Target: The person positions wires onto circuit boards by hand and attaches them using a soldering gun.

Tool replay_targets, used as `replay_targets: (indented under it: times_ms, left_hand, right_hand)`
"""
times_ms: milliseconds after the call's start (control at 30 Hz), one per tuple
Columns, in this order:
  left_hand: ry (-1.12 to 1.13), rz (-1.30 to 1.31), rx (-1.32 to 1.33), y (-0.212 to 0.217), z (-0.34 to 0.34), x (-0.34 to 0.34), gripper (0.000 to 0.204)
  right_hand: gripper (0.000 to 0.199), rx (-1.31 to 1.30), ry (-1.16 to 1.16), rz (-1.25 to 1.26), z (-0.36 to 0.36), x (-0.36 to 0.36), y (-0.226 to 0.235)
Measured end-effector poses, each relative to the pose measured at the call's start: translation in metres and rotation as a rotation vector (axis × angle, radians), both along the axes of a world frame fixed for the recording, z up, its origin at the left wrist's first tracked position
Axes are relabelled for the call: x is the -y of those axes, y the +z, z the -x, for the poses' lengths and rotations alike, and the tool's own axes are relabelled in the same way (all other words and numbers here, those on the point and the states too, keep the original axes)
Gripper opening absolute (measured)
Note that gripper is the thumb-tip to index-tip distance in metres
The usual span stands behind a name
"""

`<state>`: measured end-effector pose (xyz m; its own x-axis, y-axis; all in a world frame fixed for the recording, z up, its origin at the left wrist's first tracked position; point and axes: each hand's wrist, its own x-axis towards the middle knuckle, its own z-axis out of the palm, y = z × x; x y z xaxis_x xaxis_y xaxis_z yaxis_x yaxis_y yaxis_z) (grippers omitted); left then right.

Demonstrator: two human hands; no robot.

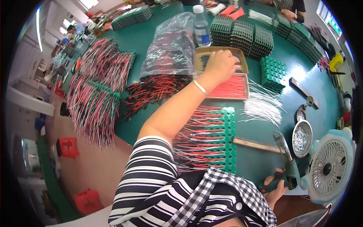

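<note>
Our left hand point(221, 65) reaches into a shallow cardboard tray point(242, 70), fingers curled down on the dark wires in its upper half; red wires point(230, 87) fill the lower half. Our right hand point(278, 187) is closed around a green-handled soldering tool point(286, 162). Beside it on the green surface point(159, 34) sits one metal bowl point(302, 138) of silvery bits, and one clear bag point(170, 49) holds red and black wires.

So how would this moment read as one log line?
left hand: reaching into cardboard tray | right hand: holding soldering gun | green holder strip with wires: on table
</note>
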<state>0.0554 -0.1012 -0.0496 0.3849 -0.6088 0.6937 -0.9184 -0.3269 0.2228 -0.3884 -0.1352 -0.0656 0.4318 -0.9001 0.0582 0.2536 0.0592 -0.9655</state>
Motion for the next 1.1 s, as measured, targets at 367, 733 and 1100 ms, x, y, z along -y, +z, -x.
replay_targets:
  times_ms: [367,733,1100]
  left_hand:
    - [0.384,-0.101,-0.506,-0.002,0.02,-0.286,0.027]
    - [0.523,-0.759,-0.392,-0.043,-0.024,-0.283,0.089]
    - [0.606,-0.444,-0.347,-0.065,0.018,-0.268,0.06]
  right_hand:
    - [0.047,-0.009,-0.002,0.001,-0.001,0.009,0.007]
    - [0.044,0.062,0.024,0.013,0.006,0.036,-0.022]
    - [0.043,0.112,0.1,-0.045,0.009,0.04,-0.024]
